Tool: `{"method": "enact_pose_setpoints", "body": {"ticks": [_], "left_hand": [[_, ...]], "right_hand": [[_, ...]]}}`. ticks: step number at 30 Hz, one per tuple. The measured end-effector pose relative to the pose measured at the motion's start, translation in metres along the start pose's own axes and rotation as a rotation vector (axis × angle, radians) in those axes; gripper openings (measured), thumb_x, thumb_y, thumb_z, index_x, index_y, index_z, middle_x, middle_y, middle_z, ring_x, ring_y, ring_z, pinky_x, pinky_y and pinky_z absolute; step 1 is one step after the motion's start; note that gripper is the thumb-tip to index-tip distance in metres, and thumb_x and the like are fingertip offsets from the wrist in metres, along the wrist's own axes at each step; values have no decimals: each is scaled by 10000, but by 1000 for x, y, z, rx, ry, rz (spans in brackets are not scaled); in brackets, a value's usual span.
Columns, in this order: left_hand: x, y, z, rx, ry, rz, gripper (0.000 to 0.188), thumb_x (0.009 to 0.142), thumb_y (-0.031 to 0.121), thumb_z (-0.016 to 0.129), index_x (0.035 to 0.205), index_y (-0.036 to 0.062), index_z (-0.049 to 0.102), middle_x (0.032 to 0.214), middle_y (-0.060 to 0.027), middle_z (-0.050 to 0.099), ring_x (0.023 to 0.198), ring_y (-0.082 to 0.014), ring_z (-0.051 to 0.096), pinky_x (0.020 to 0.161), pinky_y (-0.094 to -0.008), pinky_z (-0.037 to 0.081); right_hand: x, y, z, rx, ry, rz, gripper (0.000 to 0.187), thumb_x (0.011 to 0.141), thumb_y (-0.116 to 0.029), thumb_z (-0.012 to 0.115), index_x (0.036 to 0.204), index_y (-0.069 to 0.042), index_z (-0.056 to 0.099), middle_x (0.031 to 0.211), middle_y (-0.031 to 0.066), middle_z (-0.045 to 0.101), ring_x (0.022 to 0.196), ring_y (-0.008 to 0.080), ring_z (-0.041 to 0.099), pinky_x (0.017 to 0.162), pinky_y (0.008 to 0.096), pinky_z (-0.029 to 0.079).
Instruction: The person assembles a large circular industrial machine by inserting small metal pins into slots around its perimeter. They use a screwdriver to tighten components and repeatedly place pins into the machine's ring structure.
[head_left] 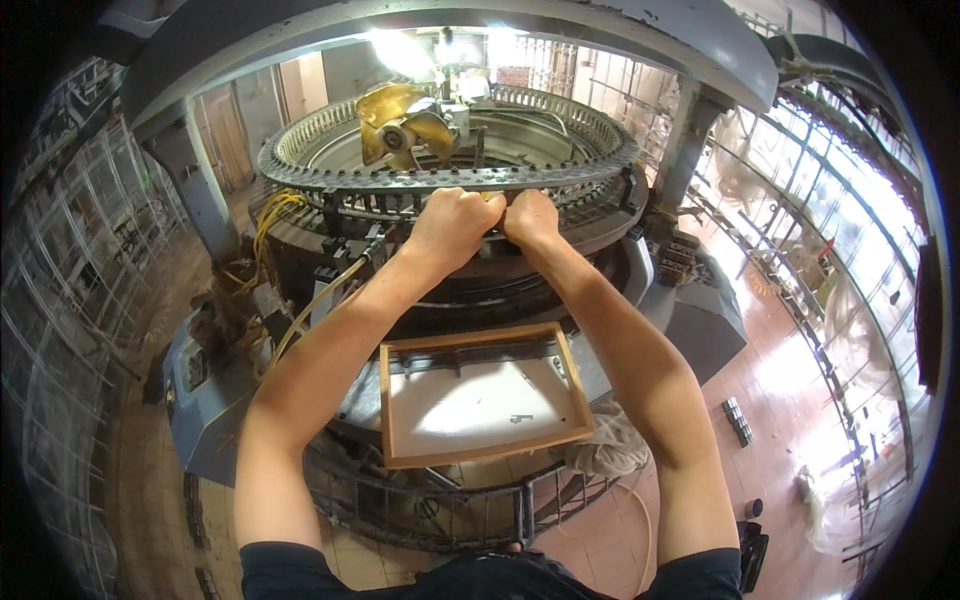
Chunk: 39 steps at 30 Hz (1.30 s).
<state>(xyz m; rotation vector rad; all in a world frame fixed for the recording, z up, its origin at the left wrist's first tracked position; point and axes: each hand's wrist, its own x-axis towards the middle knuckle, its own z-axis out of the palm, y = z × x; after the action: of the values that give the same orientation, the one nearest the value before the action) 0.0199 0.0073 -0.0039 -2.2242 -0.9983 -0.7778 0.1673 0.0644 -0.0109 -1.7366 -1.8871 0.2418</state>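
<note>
Both my arms reach forward to the near side of a large round knitting machine (330,182), where my hands meet just below its upper ring. My left hand (455,222) is closed, with its thumb side turned toward the right hand. Close beside it, my right hand (530,215) is closed too. A small dark piece shows in the gap between them, but my fingers hide what they grip. Below my forearms, a shallow wooden-framed tray (480,450) with a white bottom rests tilted on the machine's lower part. A few small dark metal pieces lie in it.
A fan with yellow blades (430,135) stands inside the ring. Yellow cables (268,220) and a pale hose (318,300) run at the left. A whitish cloth bundle (612,445) lies right of the tray. Grey machine legs (205,195) rise around; dark parts (738,422) lie on the tiled floor.
</note>
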Motion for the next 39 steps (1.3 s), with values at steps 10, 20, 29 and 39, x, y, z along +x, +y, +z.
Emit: {"method": "enact_pose_setpoints", "body": {"ticks": [10,20,29,39], "left_hand": [[-1,0,-1,30,-29,-2,201,732,-33,675,903,53,610,694,-149,684,716,-351,723,642,-453,571],[0,1,0,59,-33,-4,201,728,-33,681,892,54,605,678,-149,677,699,-347,720,632,-441,571],[4,7,-3,94,-93,-38,193,724,-14,737,863,55,622,752,-154,720,759,-338,751,683,-427,600],[3,5,4,72,-59,-52,211,749,-55,652,921,59,609,733,-174,698,734,-372,729,661,-477,587]], "right_hand": [[-4,7,-1,69,37,-103,272,863,-299,702,1018,-106,816,1023,217,759,1012,395,721,891,441,561],[-13,2,-8,103,43,-94,233,885,-254,690,1039,-132,816,1025,207,760,1021,399,717,901,449,558],[-9,5,-3,49,67,-120,226,856,-183,693,959,-6,790,987,260,745,991,430,714,878,470,561],[-9,10,0,69,112,-236,238,869,-216,658,850,-16,785,912,240,751,924,392,741,817,490,584]]}}
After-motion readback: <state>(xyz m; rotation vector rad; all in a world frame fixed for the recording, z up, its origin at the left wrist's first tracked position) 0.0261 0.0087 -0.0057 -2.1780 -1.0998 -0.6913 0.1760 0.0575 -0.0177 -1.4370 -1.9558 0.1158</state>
